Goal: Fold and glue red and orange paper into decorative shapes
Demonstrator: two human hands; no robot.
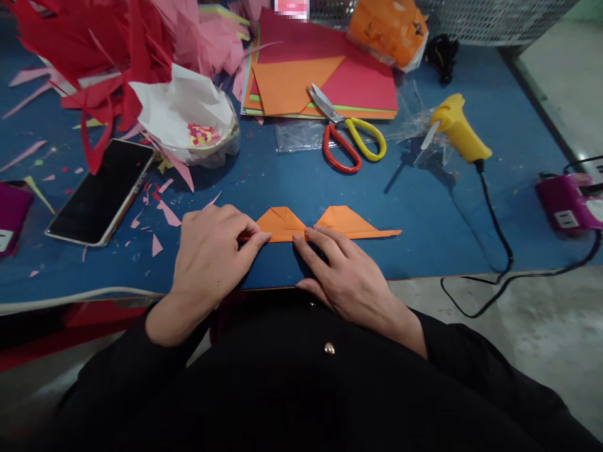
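A folded piece of orange paper (287,225), with two peaked flaps and a thin strip at its right end, lies along the blue table in front of me. My left hand (211,251) pinches its left end between thumb and fingers. At the middle of the strip, between the flaps, the fingertips of my right hand (346,267) press down, fingers stretched out and thumb apart below. Part of the lower fold is hidden under my fingers. Beyond the paper lie scissors (342,154) with one red and one yellow handle, blades apart.
Coloured paper sheets (325,44) are stacked at the back. A paper-lined bowl (211,147) holds small scraps. A phone (101,194) lies left among pink cuttings. At right are a yellow glue gun (461,129) with its cord and a purple power strip (570,204).
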